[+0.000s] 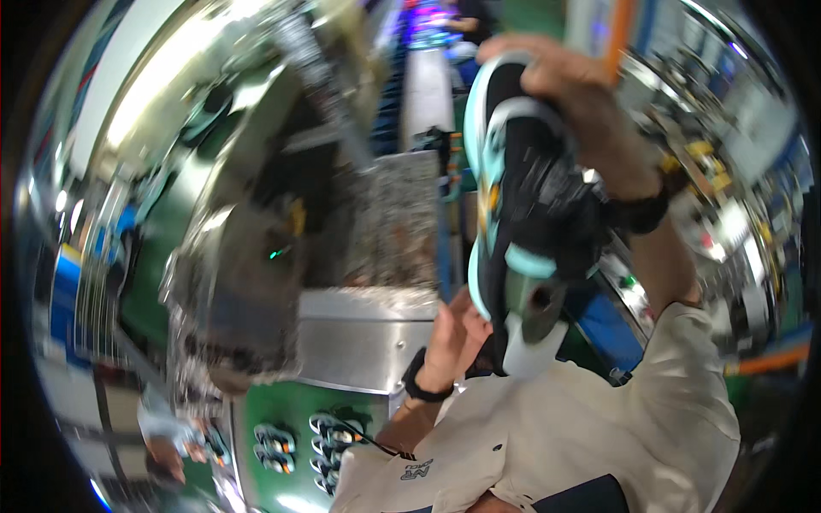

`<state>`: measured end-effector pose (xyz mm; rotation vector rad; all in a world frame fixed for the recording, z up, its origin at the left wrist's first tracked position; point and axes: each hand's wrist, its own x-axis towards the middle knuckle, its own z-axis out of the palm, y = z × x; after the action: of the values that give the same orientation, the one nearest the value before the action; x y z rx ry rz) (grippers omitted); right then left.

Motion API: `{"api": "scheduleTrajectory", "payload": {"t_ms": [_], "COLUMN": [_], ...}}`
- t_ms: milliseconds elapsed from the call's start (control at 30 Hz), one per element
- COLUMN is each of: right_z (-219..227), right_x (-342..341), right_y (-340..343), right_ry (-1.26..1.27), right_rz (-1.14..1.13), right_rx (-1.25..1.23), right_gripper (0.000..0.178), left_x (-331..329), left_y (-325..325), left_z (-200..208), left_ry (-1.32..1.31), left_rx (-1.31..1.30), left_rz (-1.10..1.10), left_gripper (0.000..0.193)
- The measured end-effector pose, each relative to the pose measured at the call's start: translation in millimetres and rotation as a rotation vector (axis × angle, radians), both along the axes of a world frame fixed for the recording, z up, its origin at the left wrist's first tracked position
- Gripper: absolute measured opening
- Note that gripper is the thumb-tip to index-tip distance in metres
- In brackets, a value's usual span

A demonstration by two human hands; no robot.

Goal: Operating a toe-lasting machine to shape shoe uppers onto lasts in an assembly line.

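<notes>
A black sneaker (pixel 534 179) with a pale-turquoise sole edge, orange accents and a white flap at its lower end is raised in front of me at right of centre. My right hand (pixel 564 90) grips it around the upper end, fingers over the toe area; motion blurs it. Beside the sneaker's lower left edge, my left hand (pixel 453 333) is held up with thumb and fingers apart. Some of its fingertips are overlapped by the shoe's edge, so contact with it is unclear. Black bands circle both wrists.
A machine with a plastic-wrapped housing (pixel 239 299) and a metal front panel (pixel 359 342) stands at left of centre. Several sneakers (pixel 329 440) sit on a green surface (pixel 286 402) below. Another person (pixel 167 436) is at lower left. Cluttered shelving (pixel 710 171) lies at right.
</notes>
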<state>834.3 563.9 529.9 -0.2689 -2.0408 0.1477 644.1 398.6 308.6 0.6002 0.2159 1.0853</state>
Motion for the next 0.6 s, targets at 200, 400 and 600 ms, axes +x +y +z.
{"api": "scheduleTrajectory", "payload": {"t_ms": [200,400,600], "right_z": [-79,-168,-231], "right_x": [173,323,422], "right_y": [-118,-244,-299], "right_ry": [0.335,0.745,1.164], "right_rz": [-0.266,-0.534,-1.123], "right_rx": [-0.933,-0.896,-0.728], "right_gripper": [0.035,0.058,0.052], "left_x": [175,346,525], "left_y": [25,34,-17], "left_z": [61,19,-13], "left_ry": [-0.060,0.177,0.529], "left_rx": [-0.031,-0.120,0.542], "left_rz": [-0.445,-0.414,-0.374], "left_gripper": [0.066,0.039,0.066]}}
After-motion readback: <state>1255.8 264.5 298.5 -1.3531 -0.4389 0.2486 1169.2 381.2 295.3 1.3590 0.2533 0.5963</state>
